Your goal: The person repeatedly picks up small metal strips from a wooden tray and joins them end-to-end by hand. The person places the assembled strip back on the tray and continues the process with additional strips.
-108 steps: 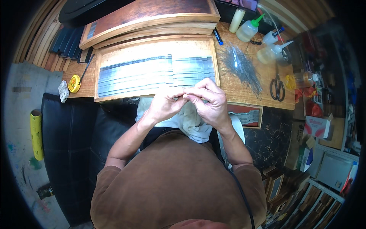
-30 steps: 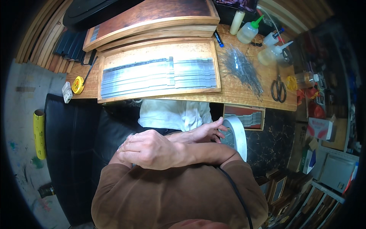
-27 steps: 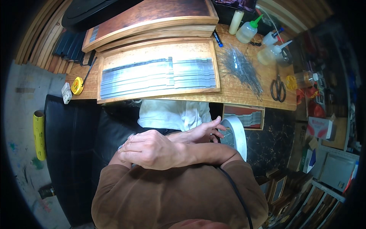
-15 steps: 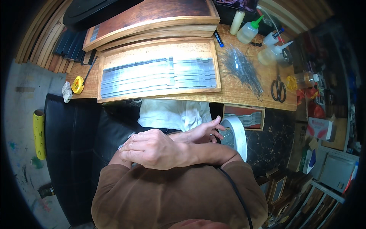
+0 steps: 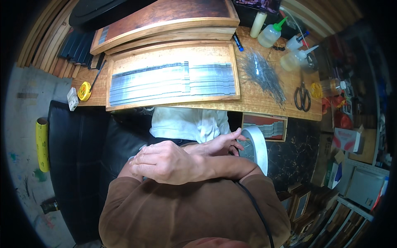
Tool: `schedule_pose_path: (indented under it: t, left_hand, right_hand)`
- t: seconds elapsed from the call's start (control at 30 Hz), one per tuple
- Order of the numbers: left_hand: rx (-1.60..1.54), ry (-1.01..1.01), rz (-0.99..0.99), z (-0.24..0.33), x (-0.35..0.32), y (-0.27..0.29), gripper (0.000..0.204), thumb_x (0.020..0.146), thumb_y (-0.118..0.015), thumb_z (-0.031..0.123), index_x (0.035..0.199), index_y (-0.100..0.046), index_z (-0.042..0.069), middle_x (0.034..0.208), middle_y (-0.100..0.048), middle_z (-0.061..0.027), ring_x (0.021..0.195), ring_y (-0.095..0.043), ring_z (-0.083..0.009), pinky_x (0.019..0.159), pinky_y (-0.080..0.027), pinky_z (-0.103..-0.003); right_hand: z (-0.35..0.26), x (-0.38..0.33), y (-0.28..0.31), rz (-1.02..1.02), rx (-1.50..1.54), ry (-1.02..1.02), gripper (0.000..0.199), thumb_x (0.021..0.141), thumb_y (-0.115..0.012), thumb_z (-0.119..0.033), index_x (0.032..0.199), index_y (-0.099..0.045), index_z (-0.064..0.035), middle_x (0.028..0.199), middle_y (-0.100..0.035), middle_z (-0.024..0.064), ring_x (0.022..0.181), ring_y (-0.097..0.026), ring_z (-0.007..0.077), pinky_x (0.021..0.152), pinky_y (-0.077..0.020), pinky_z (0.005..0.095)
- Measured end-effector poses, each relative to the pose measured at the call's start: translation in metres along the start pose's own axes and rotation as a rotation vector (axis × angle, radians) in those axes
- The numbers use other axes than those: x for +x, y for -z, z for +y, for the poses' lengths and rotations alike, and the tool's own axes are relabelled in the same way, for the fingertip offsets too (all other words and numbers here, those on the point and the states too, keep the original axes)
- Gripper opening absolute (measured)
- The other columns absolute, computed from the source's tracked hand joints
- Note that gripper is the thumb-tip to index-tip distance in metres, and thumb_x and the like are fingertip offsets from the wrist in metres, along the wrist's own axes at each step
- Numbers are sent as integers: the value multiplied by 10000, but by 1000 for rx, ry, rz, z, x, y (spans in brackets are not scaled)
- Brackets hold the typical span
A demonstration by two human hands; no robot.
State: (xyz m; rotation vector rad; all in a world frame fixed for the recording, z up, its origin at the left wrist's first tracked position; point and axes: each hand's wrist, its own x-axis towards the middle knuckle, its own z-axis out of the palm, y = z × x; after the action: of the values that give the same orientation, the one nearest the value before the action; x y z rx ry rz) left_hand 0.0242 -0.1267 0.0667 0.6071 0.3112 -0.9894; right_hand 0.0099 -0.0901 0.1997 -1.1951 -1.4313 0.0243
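1. Head view, far left: yellow roll [image 5: 42,144] standing on the floor beside a black seat [image 5: 78,140]. Yellow tape measure [image 5: 84,91] lies on the left end of the wooden bench [image 5: 256,103].
2. Shallow wooden tray [image 5: 173,101] sits on the bench, holding a row of flat grey metal strips [image 5: 173,82] laid side by side.
3. Right hand [image 5: 165,162] is crossed over to the person's left, palm down on the brown sleeve. Its fingers are loosely curled and it holds nothing.
4. White cloth [image 5: 186,124] is on the lap, just below the bench edge.
5. Left hand [image 5: 217,144] passes under the right forearm and reaches to the person's right. Its fingers are spread wide, with the tips at the rim of the white tape roll [image 5: 259,144]. It touches the roll but has no closed grip on it.
6. The tape roll stands on edge just right of the lap, below the bench and near a small framed box [image 5: 264,126].
7. Handling judgement:
   - The roll looks light and stiff as a ring, with a smooth outer face.
   - The wound edge may be tacky, and standing on edge it could roll away.
   - The best hold is likely a pinch through the core, thumb inside and fingers on the outer face.
   - Hooking the fingers through the hole would also work.
8. Right part of the bench: a loose pile of thin wires [image 5: 264,76], then squeeze bottles [image 5: 271,35] at the back and black-handled scissors [image 5: 302,97] farther right.
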Motion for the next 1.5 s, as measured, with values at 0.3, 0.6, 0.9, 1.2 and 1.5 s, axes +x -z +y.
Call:
schedule_pose_path:
  t: [0.3,0.6,0.9,1.2,1.5]
  left_hand:
    - [-1,-37,-4,0,-2,2,730,1037,-526,723,1471,-541,136,1240,-627,-104,918,-612,-189,812,-525,-381]
    - [373,-361,286,-1,-28,55,358,1096,-652,347,1335,-663,80,1129,-735,-44,835,-646,-95,764,-543,-258]
    - [1387,-1219,739,62,-150,9,578,881,-857,103,1406,-645,-11,1161,-761,-185,1019,-753,-285,915,-584,-355]
    - [1346,-1340,735,93,-121,9,732,879,-736,-39,1576,-533,50,1034,-820,-171,939,-798,-216,834,-588,-305]
    - [1146,-1218,689,96,-99,22,645,922,-710,-44,1542,-569,62,982,-821,-153,891,-781,-159,811,-599,-298]
  right_hand:
    - [-1,2,1,6,17,-9,146,832,-714,-88,948,-715,-1,931,-756,123,861,-768,246,754,-641,330]
    - [-3,-9,52,41,-55,-136,201,839,-699,-21,1031,-752,4,1014,-788,141,925,-782,261,804,-635,351]
    - [-5,-37,125,126,-330,-498,184,877,-802,23,1056,-797,-20,933,-803,102,859,-772,256,768,-583,346]
    - [25,-32,126,208,-317,-453,104,864,-790,-13,967,-798,-26,977,-793,107,938,-712,296,865,-550,382]
    - [57,-47,134,273,-355,-495,142,825,-813,-23,963,-828,-55,883,-714,54,873,-622,239,823,-506,363]
